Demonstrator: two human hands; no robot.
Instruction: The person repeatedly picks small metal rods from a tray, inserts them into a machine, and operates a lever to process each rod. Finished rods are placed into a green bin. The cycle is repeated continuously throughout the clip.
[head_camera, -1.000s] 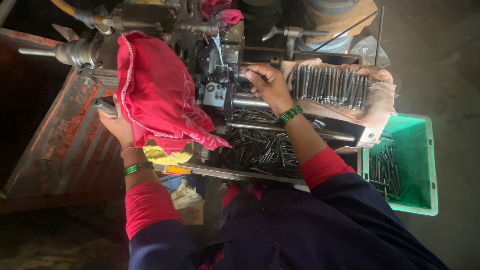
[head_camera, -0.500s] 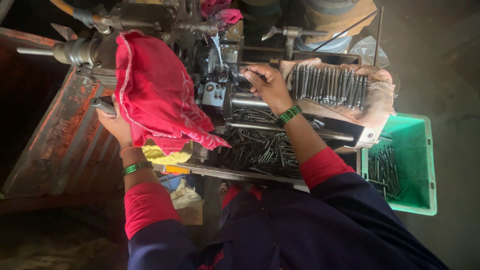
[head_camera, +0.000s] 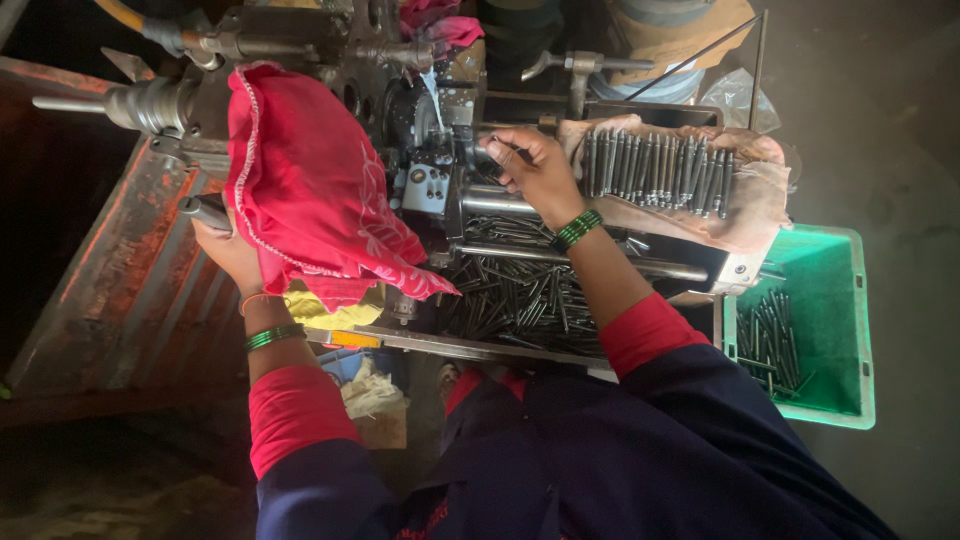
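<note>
My left hand (head_camera: 228, 250) grips a grey metal lever handle (head_camera: 203, 210) at the left side of a dark machine (head_camera: 400, 110), partly hidden by a red cloth (head_camera: 310, 190) draped over it. My right hand (head_camera: 538, 170) is closed on a thin metal rod (head_camera: 503, 150) at the machine's middle, where a stream of white coolant (head_camera: 433, 100) runs down. Just right of that hand, a row of grey metal rods (head_camera: 655, 170) lies on a brown cloth. Both wrists wear green bangles.
A trough under the machine holds a heap of dark finished rods (head_camera: 520, 295). A green plastic crate (head_camera: 835, 380) at the right holds several more rods. Rusty metal sheet (head_camera: 110, 290) slopes at the left. A yellow rag (head_camera: 325, 310) hangs below the red cloth.
</note>
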